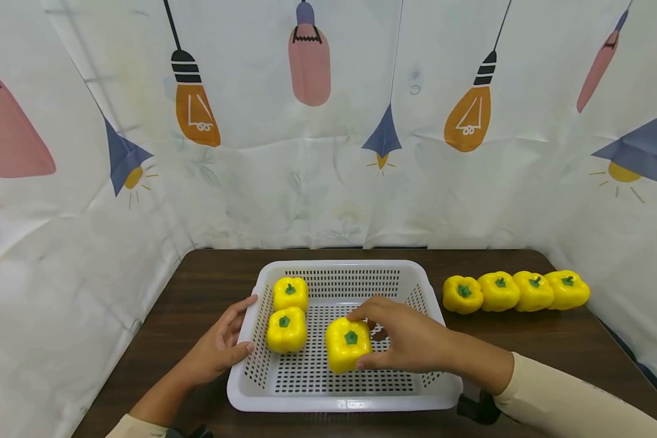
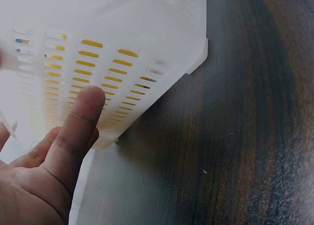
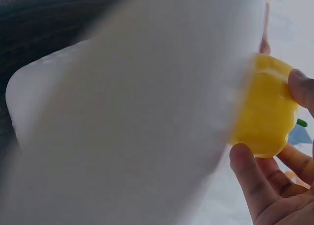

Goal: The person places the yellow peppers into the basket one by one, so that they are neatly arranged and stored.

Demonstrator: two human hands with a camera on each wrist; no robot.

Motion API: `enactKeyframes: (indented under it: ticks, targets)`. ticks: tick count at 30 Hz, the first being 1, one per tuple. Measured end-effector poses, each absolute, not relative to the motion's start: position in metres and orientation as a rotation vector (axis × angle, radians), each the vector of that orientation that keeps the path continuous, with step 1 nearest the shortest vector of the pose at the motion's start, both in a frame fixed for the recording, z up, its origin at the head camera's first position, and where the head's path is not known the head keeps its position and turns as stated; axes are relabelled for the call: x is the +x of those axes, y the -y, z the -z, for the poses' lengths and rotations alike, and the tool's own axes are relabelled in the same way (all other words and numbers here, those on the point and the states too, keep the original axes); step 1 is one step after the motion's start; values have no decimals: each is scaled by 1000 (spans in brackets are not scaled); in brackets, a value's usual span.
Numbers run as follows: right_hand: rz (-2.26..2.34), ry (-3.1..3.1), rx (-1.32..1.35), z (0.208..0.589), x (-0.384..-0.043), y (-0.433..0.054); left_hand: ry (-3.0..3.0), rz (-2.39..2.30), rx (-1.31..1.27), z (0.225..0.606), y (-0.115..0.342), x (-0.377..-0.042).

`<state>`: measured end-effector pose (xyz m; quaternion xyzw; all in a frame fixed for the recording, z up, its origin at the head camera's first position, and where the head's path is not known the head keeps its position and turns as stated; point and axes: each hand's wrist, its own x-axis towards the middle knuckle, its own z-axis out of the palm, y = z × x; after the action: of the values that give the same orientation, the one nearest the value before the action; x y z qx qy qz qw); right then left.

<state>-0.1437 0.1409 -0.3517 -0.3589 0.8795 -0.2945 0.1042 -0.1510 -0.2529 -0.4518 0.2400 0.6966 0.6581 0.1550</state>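
My right hand (image 1: pixel 410 337) holds a yellow bell pepper (image 1: pixel 340 353) with a green stem between thumb and fingers, over the right-middle of a white perforated plastic basket (image 1: pixel 339 404). In the right wrist view this pepper (image 3: pixel 267 107) is partly hidden by the blurred basket wall (image 3: pixel 127 117). At the basket's left side, my left hand (image 1: pixel 219 347) grips the rim. From the left wrist view, its fingers (image 2: pixel 78 132) lie against the slotted outer wall. Two more yellow bell peppers, a rear one (image 1: pixel 291 294) and a front one (image 1: pixel 286 330), stand along the basket's left inner side.
Right of the basket, several yellow bell peppers (image 1: pixel 500 291) line up side by side on the dark wooden table (image 1: pixel 208 274). A white curtain (image 1: pixel 306 201) printed with lamps surrounds the table at the back and sides.
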Motion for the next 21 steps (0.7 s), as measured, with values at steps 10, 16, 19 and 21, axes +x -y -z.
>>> enactKeyframes:
  ticks: [10, 16, 19, 21]
  targets:
    - [876, -2584, -1064, 357, -136, -134, -2020, -1867, 674, 452, 253, -151]
    - [866, -2590, -1078, 361, -133, -129, -2018, -1868, 664, 453, 253, -152]
    - [859, -2592, -1082, 363, -131, -125, -2009, -1874, 665, 453, 254, -152]
    - [858, -2594, -1093, 364, -130, -121, -2006, -1877, 668, 453, 254, -152]
